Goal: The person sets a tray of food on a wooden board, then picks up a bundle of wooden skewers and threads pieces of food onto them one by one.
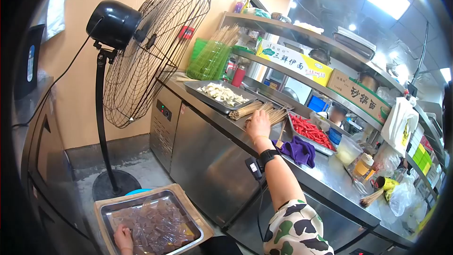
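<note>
My right hand [258,125] reaches across the steel counter, its fingers bent down around bamboo skewers [273,114] that lie in loose bundles. A tray of pale chopped pieces [222,93] sits just beyond the skewers, and a tray of red strips [311,131] is to the right. Low at the left, my left hand [123,238] is at the edge of a metal tray [200,234] with dark brown flat pieces [153,224] under clear plastic. Its fingers are curled; anything between them is hidden.
A tall black fan [113,24] stands at the left on a round base. A purple cloth [296,151] lies beside the red strips. Green-wrapped skewers [211,56] stand upright behind. Bottles and bags crowd the counter's right end, below shelves with boxes [358,95]. A person is visible behind the shelves.
</note>
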Demonstrator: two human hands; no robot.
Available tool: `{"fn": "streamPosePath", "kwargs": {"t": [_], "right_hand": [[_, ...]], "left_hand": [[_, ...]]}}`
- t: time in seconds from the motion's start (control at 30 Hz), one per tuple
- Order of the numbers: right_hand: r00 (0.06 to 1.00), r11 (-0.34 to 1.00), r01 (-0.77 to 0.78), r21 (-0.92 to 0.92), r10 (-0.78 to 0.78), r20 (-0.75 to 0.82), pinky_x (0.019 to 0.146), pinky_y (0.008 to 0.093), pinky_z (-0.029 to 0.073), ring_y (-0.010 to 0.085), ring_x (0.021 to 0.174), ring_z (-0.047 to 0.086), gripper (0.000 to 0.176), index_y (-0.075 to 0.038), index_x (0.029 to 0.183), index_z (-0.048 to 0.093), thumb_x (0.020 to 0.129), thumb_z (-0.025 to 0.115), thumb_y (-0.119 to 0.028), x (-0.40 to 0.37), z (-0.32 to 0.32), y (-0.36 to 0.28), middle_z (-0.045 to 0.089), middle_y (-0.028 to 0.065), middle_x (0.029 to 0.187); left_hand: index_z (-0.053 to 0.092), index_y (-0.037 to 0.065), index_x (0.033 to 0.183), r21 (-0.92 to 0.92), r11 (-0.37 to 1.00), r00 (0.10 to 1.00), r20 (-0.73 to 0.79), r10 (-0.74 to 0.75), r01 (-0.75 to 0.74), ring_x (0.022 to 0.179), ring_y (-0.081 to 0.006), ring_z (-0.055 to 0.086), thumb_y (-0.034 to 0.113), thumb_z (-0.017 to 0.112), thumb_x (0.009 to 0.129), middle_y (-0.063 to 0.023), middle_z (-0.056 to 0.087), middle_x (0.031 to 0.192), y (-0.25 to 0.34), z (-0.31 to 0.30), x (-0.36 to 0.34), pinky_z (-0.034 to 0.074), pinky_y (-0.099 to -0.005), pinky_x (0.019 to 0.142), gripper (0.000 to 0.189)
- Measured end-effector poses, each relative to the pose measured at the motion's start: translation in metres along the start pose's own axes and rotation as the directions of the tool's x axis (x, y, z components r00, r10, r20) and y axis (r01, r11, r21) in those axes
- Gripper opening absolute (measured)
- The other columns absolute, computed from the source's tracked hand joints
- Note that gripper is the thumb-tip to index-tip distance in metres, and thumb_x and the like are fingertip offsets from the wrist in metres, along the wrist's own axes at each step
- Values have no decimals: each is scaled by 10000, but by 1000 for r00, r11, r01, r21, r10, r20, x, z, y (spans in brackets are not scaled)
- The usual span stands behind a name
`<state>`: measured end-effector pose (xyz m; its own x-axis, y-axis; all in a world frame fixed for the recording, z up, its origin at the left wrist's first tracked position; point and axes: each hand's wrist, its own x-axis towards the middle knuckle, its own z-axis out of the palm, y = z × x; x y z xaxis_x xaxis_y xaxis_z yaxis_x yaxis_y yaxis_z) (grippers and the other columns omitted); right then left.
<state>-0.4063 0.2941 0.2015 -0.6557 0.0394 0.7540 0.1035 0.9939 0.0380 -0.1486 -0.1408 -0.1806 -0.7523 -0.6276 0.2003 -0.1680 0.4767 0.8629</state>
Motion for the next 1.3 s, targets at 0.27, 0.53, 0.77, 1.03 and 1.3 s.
{"fn": "streamPosePath", "kwargs": {"t": [0.27,0.53,0.77,1.03,1.3], "right_hand": [[910,951,-296,83,255,329,958,424,374,377,1139,439,531,-91,1190,509,771,605,-402,11,-8,29,475,225,1206],[753,635,-655,409,595,282,770,384,517,334,898,610,434,-30,1043,574,633,677,-127,23,26,75,617,162,935],[602,-193,-692,696,380,703,454,323,457,216,582,558,123,-63,782,565,663,597,-50,30,5,89,550,76,723],[862,966,-247,-77,255,439,987,460,325,297,1223,401,542,-93,1168,581,761,571,-452,10,-41,-9,559,124,1208],[876,964,-105,-246,207,436,967,464,319,290,1142,501,608,-192,1225,517,752,566,-570,20,-9,-19,591,95,1168]], "left_hand": [[637,24,694,194,978,997,46,66,-74,638,-281,603,88,624,728,-136,615,674,0,-3,0,467,-364,599,74],[596,75,758,85,996,995,99,15,-23,663,-241,591,88,664,659,-76,593,680,-3,-5,-2,466,-354,619,121],[590,71,776,104,994,993,116,9,-21,636,-232,588,76,674,653,-69,598,678,-4,-1,-3,472,-346,608,150],[598,63,782,70,997,989,148,22,-33,641,-243,592,51,685,642,-81,605,691,6,-5,-5,475,-345,619,166],[615,54,787,71,996,982,182,47,-61,638,-235,600,60,645,672,-92,614,690,2,-1,-2,475,-329,601,119]]}}
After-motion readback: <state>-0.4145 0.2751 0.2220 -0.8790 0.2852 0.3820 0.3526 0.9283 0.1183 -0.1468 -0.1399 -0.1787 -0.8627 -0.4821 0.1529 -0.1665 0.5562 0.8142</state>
